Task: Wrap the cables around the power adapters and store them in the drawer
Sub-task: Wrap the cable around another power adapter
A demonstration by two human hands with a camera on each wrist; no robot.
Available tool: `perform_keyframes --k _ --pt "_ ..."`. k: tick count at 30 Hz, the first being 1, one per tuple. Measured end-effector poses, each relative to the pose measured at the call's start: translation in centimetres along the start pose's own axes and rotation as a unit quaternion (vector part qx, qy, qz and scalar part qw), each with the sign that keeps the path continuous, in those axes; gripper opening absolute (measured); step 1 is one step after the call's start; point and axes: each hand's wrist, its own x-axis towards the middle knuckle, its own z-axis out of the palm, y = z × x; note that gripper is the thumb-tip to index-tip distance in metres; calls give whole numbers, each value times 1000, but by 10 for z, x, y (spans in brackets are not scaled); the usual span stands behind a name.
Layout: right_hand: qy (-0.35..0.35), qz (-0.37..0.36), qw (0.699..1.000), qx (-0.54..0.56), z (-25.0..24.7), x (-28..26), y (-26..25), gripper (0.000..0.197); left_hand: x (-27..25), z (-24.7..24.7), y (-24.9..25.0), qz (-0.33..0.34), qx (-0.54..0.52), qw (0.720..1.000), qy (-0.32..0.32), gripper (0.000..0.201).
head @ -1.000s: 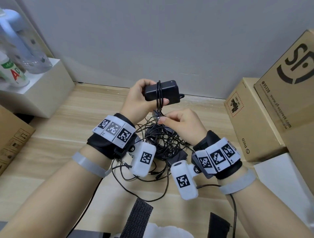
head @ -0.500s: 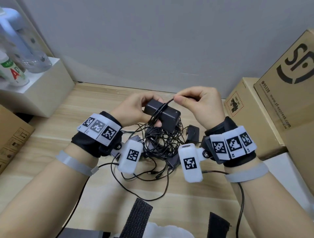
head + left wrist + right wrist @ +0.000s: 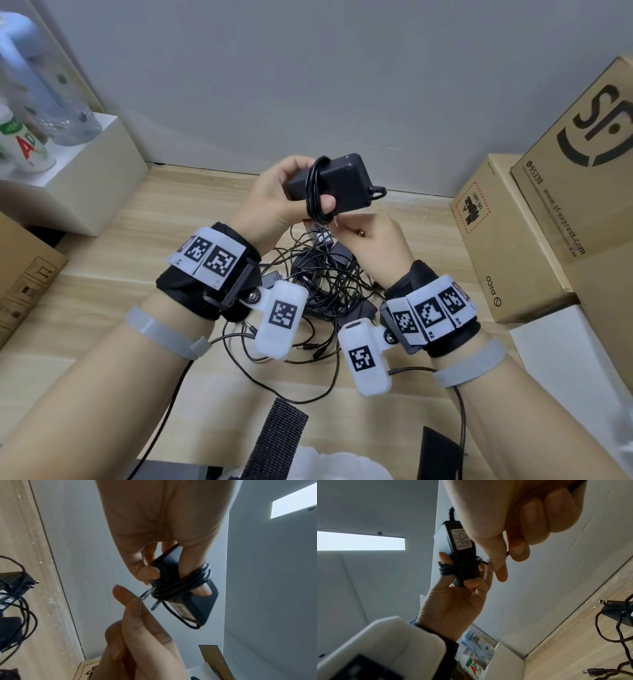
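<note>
My left hand point(image 3: 274, 202) grips a black power adapter point(image 3: 342, 183) in the air above the table, thumb pressed over several turns of its thin black cable point(image 3: 315, 192) wound round the body. The same adapter point(image 3: 192, 601) shows its label and plug prongs in the left wrist view, and the adapter point(image 3: 457, 545) also shows in the right wrist view. Just below it, my right hand point(image 3: 370, 240) pinches the cable's loose end between thumb and fingers point(image 3: 518, 550). A tangle of other adapters and cables point(image 3: 322, 284) lies on the table under both hands.
Cardboard boxes point(image 3: 513, 240) stand at the right edge. A white box point(image 3: 78, 185) with bottles on it sits at the back left, another carton point(image 3: 20, 274) at the left. A grey wall closes the back. No drawer is in view.
The right hand went up over the adapter and came back down below it, laying another turn of cable. The left hand tilted the adapter down, then raised it again.
</note>
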Motion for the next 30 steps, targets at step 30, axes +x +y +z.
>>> perform_keyframes --k 30 --pt "14 -71 947 313 -24 -5 -26 17 -4 -6 -11 -87 22 995 50 46"
